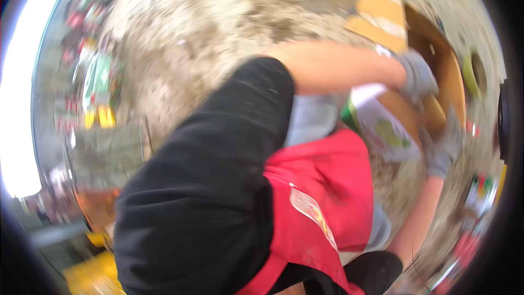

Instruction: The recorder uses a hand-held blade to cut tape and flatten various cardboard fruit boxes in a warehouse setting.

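Observation:
An open cardboard box (446,55) lies at the right, with a plain brown inside and a white and green printed panel (385,131) on the near side. My left hand (417,76), in a grey glove, is over the upper part of the box, its fingers bent down towards a brown flap. Lower down, my right hand (442,143), gloved in grey too, rests against the box's lower edge with thumb and fingers spread. Blur hides whether either hand grips the cardboard. A tan cardboard piece with pale tape (380,16) adjoins the box's upper left.
Dusty, uneven ground (184,41) surrounds me. Beyond the box lies a yellow-green ring-shaped object (474,74). Blurred colourful packages (98,78) line the left, near a grey-green box-like object (106,155) and a yellow object (94,274). More packages (481,192) are at lower right.

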Demonstrator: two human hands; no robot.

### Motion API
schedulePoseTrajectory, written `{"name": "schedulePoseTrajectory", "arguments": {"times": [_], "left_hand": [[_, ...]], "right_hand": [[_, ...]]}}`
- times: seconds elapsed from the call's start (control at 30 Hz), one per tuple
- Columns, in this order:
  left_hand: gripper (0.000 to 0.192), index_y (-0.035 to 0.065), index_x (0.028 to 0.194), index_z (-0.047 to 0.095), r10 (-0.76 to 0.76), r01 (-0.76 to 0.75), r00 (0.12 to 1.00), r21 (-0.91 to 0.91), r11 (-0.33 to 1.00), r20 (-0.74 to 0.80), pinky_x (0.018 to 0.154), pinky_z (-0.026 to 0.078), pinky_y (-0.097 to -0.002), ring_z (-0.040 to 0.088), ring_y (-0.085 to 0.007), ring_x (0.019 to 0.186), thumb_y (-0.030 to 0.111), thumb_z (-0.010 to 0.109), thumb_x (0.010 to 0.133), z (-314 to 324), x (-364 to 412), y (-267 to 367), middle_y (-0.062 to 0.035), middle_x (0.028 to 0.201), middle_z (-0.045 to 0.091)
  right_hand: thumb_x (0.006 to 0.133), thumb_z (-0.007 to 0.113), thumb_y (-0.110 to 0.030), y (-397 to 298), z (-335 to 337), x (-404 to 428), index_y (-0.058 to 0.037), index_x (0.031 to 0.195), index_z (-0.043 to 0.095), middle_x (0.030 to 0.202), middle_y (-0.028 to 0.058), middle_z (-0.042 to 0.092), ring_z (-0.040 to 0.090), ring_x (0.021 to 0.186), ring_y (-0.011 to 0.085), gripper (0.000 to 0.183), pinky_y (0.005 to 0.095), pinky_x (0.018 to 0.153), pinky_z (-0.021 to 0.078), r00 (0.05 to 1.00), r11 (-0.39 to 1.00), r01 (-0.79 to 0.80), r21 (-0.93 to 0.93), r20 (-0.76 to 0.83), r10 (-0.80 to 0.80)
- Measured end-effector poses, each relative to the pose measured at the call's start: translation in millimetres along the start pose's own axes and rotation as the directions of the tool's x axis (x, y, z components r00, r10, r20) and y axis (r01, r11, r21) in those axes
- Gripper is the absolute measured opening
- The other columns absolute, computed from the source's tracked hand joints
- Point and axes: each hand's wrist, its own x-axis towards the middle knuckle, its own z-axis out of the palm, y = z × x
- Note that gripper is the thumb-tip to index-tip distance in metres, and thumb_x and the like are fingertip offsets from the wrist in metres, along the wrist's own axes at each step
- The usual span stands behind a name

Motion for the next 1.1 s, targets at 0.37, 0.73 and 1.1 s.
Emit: {"name": "schedulePoseTrajectory", "arguments": {"times": [0.37,0.73,1.1], "left_hand": [[0.053,0.0081,0.126,0.06,-0.99,0.893,0.084,-0.45,0.026,0.111,0.094,0.049,-0.0446,0.063,-0.0373,0.112,0.044,0.057,0.088,169,-474,-38,-0.0229,0.116,0.066],[0.055,0.0063,0.124,0.066,-0.402,0.996,0.031,-0.06,-0.06,0.915,0.094,0.049,-0.0443,0.061,-0.0359,0.115,0.044,0.057,0.086,396,-684,164,-0.0214,0.125,0.064],[0.05,0.0087,0.129,0.061,-0.963,0.574,0.101,-0.805,-0.147,0.248,0.1,0.044,-0.0341,0.06,-0.0258,0.116,0.042,0.054,0.092,198,-542,7,-0.0155,0.122,0.065]], "right_hand": [[0.089,0.068,-0.04,79,13,47,0.0013,0.134,0.052,0.129,0.0212,0.06,0.059,0.118,0.031,0.063,0.0403,0.099,0.0466,0.921,0.388,-0.373,0.843,0.387,0.044],[0.096,0.037,-0.067,123,-19,91,-0.0013,0.139,0.052,0.135,0.0233,0.057,0.058,0.119,0.0382,0.08,0.0407,0.104,0.0438,0.812,0.807,-0.53,-0.262,0.119,0.572],[0.094,0.038,-0.07,48,-24,109,0.0027,0.124,0.062,0.12,0.0257,0.064,0.061,0.109,0.0401,0.082,0.0445,0.097,0.0469,0.834,0.841,-0.477,-0.255,0.169,0.525]]}}
